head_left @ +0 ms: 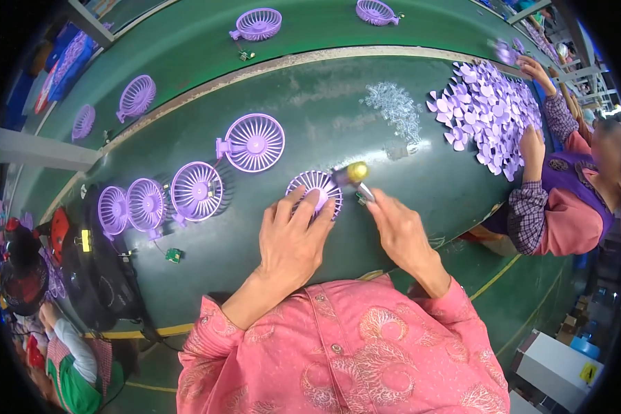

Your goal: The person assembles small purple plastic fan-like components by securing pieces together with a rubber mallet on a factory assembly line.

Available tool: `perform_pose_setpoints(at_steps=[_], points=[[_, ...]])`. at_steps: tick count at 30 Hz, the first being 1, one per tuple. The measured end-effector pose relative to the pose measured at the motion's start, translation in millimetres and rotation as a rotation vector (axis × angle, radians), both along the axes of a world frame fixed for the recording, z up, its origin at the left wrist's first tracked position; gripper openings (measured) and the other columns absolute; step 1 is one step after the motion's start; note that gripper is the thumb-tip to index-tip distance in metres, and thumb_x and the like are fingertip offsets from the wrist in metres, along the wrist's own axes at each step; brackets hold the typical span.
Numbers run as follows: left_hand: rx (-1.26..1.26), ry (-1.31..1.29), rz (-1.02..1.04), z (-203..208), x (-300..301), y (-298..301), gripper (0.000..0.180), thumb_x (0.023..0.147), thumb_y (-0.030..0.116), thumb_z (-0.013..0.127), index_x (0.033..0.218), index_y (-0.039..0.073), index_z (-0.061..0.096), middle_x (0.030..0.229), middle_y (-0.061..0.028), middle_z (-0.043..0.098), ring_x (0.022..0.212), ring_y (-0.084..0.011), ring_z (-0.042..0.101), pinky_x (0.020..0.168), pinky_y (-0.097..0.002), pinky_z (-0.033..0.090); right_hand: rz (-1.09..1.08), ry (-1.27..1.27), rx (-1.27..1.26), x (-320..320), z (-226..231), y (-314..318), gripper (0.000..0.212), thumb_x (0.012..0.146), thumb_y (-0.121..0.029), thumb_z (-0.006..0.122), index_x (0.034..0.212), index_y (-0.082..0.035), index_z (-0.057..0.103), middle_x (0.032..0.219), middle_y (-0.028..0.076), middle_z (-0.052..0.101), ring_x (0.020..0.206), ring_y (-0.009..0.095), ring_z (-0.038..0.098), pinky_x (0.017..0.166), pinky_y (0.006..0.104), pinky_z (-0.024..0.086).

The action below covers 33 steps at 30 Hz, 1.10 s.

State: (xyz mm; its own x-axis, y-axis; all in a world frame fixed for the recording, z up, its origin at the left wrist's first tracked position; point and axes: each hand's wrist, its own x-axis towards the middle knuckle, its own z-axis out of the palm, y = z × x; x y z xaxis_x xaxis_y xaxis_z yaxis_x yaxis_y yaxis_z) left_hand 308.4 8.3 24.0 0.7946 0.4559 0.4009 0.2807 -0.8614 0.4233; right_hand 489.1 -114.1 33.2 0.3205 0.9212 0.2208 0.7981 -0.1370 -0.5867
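My left hand (295, 238) lies over a round purple fan housing (315, 181) on the green table, fingers bent and pressing it down from above. A small hammer (355, 172) with a yellow and dark head is gripped in my right hand (401, 233). Its head hovers over or touches the right rim of that housing; which one I cannot tell. A green circuit board (361, 198) shows partly beneath the hammer. Just beyond my left hand sits another purple fan housing (255, 143), and more of them (197, 191) stand in a row to the left.
A heap of purple fan blades (486, 114) covers the far right, where a co-worker (573, 179) reaches in. Small clear parts (393, 107) lie scattered near it. Along the back runs a green conveyor belt (200, 48) carrying more housings. A black bag (107, 276) sits at the left.
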Motion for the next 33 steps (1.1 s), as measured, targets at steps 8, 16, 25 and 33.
perform_pose_setpoints(at_steps=[8,16,25,33], points=[[-0.006,0.043,-0.002,5,-7,-1,0.035,0.08,0.011,0.069,0.115,0.007,0.066,0.119,-0.0096,0.055,0.113,-0.0309,0.053,0.086,-0.043,0.043,-0.549,0.194,0.042,78,-20,0,0.025,0.093,-0.024,0.065,0.097,0.001,0.068,0.066,0.002,0.063,0.055,0.006,0.05,0.049,0.0245,0.039],[0.005,0.055,0.007,4,-8,-1,0.039,0.077,0.009,0.071,0.116,0.008,0.066,0.12,-0.0098,0.056,0.113,-0.0317,0.053,0.084,-0.0435,0.044,-0.48,-0.001,-0.062,91,-19,18,0.018,0.087,-0.013,0.066,0.099,0.0,0.067,0.082,0.019,0.061,0.069,0.033,0.061,0.065,0.0413,0.047],[-0.004,0.059,-0.014,7,-13,3,0.035,0.079,0.011,0.07,0.113,0.007,0.066,0.119,-0.0107,0.055,0.112,-0.0318,0.053,0.086,-0.0438,0.043,-0.397,-0.088,-0.026,81,-16,30,0.016,0.089,-0.012,0.065,0.096,0.002,0.063,0.08,0.019,0.058,0.068,0.036,0.058,0.063,0.043,0.045],[-0.096,0.074,0.012,18,-23,9,0.059,0.073,0.018,0.077,0.127,0.006,0.056,0.124,-0.0144,0.053,0.11,-0.0341,0.053,0.086,-0.0446,0.043,-0.351,1.093,-0.095,34,22,35,0.014,0.088,-0.005,0.069,0.1,0.0,0.065,0.065,-0.003,0.058,0.039,0.001,0.035,0.036,0.0198,0.021]])
